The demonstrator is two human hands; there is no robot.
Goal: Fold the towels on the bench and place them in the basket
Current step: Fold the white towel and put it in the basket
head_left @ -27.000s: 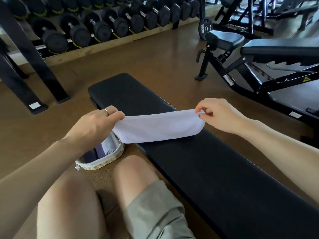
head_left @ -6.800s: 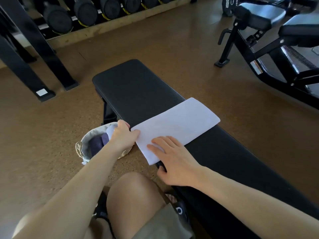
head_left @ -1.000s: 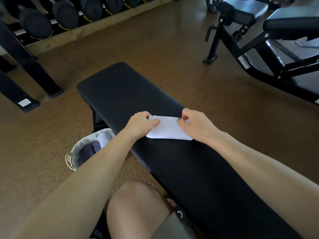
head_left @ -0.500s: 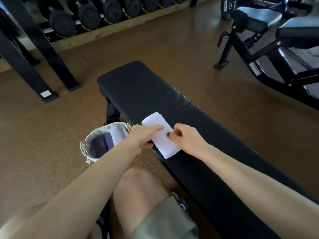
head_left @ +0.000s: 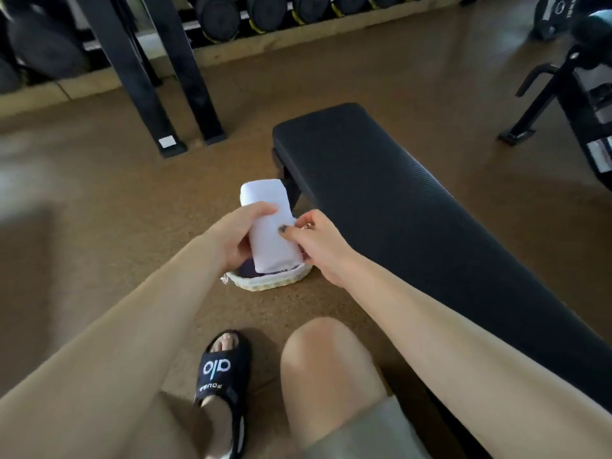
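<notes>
- The step in hand looks like the placing: the folded white towel (head_left: pixel 270 226) is off the bench (head_left: pixel 414 210) and held over the basket (head_left: pixel 275 282).
- The left hand (head_left: pixel 236 235) grips the towel's left side, fingers curled over its top face, thumb apparently beneath it.
- The right hand (head_left: pixel 319 241) pinches the towel's right edge, its thumb lying flat on the cloth.
- The basket sits on the floor directly below both hands; its near rim shows, with dark folded cloth (head_left: pixel 248 271) inside, just under the towel's near end.
- The bench lies to the right of the right hand, and its visible surface bears no towel.
- Next, I judge, the towel needs lowering beside the dark cloth, keeping the fold shut while both hands let go.
</notes>
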